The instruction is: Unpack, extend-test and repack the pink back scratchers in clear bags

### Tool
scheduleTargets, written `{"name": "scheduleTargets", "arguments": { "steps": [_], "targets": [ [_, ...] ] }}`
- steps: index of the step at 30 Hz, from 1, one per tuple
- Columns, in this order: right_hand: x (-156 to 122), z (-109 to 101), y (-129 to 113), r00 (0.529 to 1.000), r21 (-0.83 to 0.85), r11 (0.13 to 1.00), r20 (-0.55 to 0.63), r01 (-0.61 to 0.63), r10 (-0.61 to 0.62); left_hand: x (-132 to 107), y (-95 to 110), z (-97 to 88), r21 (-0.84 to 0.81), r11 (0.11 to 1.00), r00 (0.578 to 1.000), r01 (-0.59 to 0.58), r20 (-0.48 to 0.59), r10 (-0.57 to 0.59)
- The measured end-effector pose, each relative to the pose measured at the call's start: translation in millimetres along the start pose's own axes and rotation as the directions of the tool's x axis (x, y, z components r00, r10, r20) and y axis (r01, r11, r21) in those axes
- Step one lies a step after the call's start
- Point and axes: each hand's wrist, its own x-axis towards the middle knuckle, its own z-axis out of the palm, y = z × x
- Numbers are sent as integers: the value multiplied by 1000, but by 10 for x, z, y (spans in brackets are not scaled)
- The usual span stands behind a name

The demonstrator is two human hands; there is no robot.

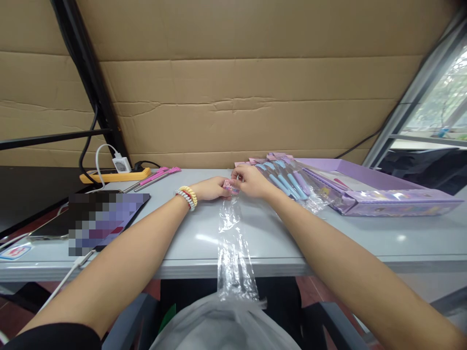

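Note:
Close together above the table, my left hand (213, 188) and my right hand (251, 181) are both closed on a small pink printed card (230, 187). From just below the card a long clear plastic sleeve (235, 238) runs toward me, over the table edge and down to my lap. Its lower end meets a translucent greyish plastic bag (226, 328) lying on my lap. Just right of my right hand lie several clear packets with blue and purple handled tools (288, 180) and pink card tops. My fingers partly cover the card.
At the right stands an open purple box (394, 206). Pink-handled metal tools (156, 177) lie back left, near an orange power strip (109, 176) with a white charger (122, 164). A tablet (126, 214) with a cable is at left. Cardboard (255, 107) walls the back.

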Motion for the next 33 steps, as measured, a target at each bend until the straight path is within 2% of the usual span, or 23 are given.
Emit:
{"name": "scheduleTargets", "arguments": {
  "steps": [11,19,26,33],
  "targets": [
    [0,8,-8,997,24,996,-13,-82,82,-13,11,-6,107,994,1000,12,-15,-10],
    [4,-37,-49,992,84,989,4,-125,126,-12,27,-8,111,994,1000,3,-5,-2],
    [4,-75,-29,990,210,969,-20,-131,139,-14,40,-9,171,985,1000,25,-15,-23],
    [-14,-97,-45,988,202,972,-66,-121,137,-2,13,-9,182,983,1000,-1,-3,2]
  ]
}}
